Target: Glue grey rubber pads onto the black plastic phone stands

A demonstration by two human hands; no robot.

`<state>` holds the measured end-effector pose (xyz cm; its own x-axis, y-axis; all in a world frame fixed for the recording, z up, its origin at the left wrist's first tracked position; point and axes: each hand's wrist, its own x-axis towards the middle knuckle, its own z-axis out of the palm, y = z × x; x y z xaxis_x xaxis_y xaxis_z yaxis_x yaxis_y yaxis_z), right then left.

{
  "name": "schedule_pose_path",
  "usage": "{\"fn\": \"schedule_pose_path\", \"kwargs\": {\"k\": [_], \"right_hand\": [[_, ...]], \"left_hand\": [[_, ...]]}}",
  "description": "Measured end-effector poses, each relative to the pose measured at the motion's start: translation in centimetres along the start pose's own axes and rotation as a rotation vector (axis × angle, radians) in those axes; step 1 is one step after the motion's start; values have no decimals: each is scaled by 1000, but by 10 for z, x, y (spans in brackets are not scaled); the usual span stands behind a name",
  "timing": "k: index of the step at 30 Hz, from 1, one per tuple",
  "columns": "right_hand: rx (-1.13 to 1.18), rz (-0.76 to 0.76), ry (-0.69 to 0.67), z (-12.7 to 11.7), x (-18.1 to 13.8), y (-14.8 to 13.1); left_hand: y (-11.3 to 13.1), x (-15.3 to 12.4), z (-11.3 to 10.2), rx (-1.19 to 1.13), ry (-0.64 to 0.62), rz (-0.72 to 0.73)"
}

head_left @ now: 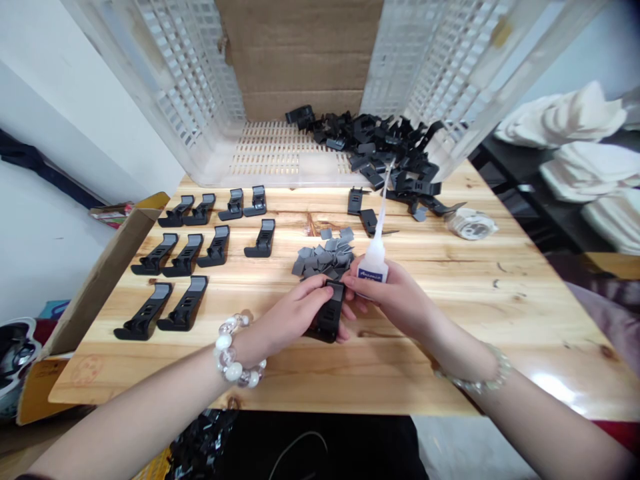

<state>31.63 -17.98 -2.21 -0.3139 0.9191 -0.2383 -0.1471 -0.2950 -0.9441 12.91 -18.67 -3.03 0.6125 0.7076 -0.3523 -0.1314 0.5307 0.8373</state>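
My left hand (295,313) is closed around a black plastic clip part (329,313), held just above the wooden table (450,280) near its front middle. My right hand (395,297) grips a small white glue bottle (374,263) with a long thin nozzle pointing up, and its fingertips also touch the top of the black part. A pile of small grey pads (325,257) lies right behind both hands. A beaded bracelet is on each wrist.
Several finished black parts (190,257) lie in rows on the table's left. A white lattice crate (280,150) lies on its side at the back, spilling a heap of black parts (395,163). A roll of tape (473,223) sits right. A cardboard box (100,273) borders the left edge.
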Motion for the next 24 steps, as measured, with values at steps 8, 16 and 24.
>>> {"fn": "schedule_pose_path", "kwargs": {"k": [8, 16, 24], "right_hand": [[-5, 4, 12, 2, 1, -1], [-31, 17, 26, 2, 0, -2], [-39, 32, 33, 2, 2, -2]], "left_hand": [[5, 1, 1, 43, -7, -37], [6, 0, 2, 61, 1, -18], [9, -1, 3, 88, -8, 5]]}}
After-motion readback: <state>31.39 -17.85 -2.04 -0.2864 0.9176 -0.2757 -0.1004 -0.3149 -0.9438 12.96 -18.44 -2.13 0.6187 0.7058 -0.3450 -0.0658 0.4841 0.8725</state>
